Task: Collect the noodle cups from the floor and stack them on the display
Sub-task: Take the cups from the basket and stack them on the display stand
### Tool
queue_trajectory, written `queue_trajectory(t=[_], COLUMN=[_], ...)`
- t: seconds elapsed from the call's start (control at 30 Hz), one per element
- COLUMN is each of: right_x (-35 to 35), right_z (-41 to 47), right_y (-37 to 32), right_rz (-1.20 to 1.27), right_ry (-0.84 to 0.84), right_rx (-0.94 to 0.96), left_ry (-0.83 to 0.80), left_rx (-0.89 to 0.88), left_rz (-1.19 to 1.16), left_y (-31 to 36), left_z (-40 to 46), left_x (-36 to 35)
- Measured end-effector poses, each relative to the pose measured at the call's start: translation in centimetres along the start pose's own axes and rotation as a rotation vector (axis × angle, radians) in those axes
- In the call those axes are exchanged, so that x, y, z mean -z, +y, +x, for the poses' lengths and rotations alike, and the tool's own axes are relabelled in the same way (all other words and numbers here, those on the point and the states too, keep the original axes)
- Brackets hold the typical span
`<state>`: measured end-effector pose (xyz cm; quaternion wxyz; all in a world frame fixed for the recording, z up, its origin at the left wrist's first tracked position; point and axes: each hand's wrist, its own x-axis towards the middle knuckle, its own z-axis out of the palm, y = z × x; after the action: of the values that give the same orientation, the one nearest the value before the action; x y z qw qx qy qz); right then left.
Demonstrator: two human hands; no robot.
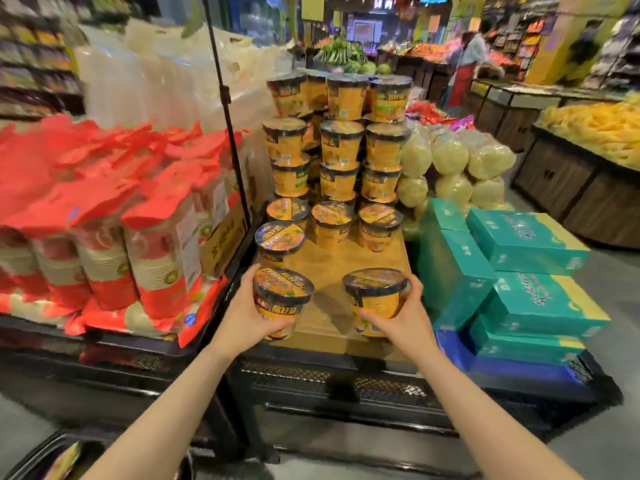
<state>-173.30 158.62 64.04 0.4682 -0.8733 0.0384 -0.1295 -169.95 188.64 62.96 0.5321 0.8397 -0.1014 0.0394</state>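
Holding one noodle cup in each hand — head view: my left hand [247, 315] has its fingers wrapped round the left cup [282, 301], my right hand [403, 318] grasps the right cup [375, 299]. Both cups sit at the front of the wooden display [332, 263], before the stacked cups [341, 143] — teal boxes [519, 271] just beside.

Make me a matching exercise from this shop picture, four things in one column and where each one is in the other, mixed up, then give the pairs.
Things:
1. left hand
2. right hand
3. teal boxes
4. red-topped packs

Places:
A. stacked right of the wooden display
B. left of the display, past the black pole
C. gripping the left front cup
D. gripping the right front cup

Pairs: 1-C, 2-D, 3-A, 4-B
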Motion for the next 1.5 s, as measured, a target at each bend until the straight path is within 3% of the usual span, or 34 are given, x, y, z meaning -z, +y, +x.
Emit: queue_trajectory(t=[0.17, 0.4, 0.73, 1.0, 1.17, 1.33, 1.5], right_x=[-2.0, -6.7, -10.6, -8.8, -6.6, -5.0, -4.5], right_z=[6.7, 14.8, 15.4, 14.1, 9.7, 5.9, 3.6], right_y=[0.1, 1.5, 2.2, 1.7, 0.6, 0.3, 1.5], right_rz=[0.018, 0.074, 0.115, -0.015, -0.013, 0.22, 0.378], right_ry=[-0.03, -0.151, -0.117, -0.155, -0.088, -0.424, -0.392], right_rx=[0.123, 0.095, 0.104, 0.104, 0.216, 0.087, -0.039], left_ry=[0.164, 0.383, 0.411, 0.316, 0.195, 0.044, -0.132], left_rx=[0.098, 0.148, 0.187, 0.155, 0.089, 0.01, 0.008], left_rz=[0.01, 0.057, 0.119, 0.088, 0.041, -0.002, -0.059], left_y=[-0.6, -0.4, 0.1, 0.0, 0.4, 1.1, 1.9], left_z=[0.6, -0.3, -1.8, -1.1, 0.3, 1.6, 2.3], left_x=[0.6, 1.0, 0.5, -0.6, -2.5, -5.4, -8.6])
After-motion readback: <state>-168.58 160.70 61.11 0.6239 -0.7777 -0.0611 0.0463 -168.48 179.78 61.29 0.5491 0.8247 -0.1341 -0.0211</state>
